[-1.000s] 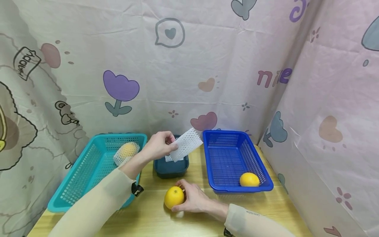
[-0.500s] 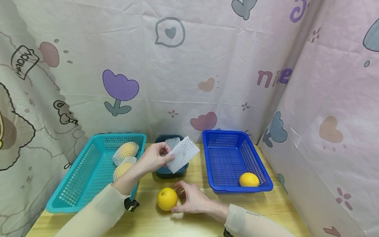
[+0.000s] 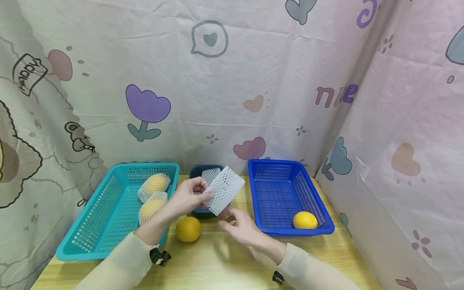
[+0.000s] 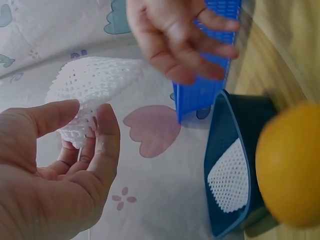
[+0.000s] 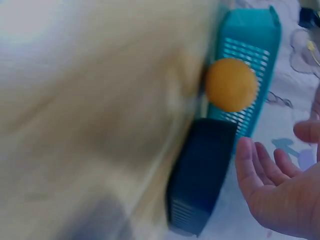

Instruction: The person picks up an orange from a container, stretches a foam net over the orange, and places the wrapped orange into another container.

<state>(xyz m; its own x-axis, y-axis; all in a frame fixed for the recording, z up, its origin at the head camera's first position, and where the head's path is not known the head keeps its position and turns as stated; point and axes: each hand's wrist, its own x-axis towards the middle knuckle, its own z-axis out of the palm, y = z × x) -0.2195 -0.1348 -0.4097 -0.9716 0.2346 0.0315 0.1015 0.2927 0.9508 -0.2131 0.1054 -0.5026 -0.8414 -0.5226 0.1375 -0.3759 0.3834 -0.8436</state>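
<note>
My left hand (image 3: 188,197) pinches a white foam net sleeve (image 3: 226,188) between thumb and fingers, above the small dark teal box (image 3: 204,214). In the left wrist view the sleeve (image 4: 97,77) looks flattened and partly fanned out. My right hand (image 3: 241,227), fingers loosely bent and holding nothing, is by the sleeve's lower corner; whether it touches cannot be told. An orange (image 3: 188,229) sits on the table, apart from both hands, between the turquoise basket and the right hand. In the right wrist view my right hand (image 5: 285,187) is spread beside the box.
At left, a turquoise basket (image 3: 98,219) holds two net-covered yellow fruits (image 3: 154,187), the nearer partly hidden by my left arm. A blue basket (image 3: 279,193) at right holds one yellow fruit (image 3: 305,220). Another net sleeve (image 3: 210,174) lies in the small box. A printed cloth hangs behind.
The orange has left my right hand and moved left across the table. My right hand has risen toward the sleeve. My left hand has lowered slightly, still pinching the sleeve.
</note>
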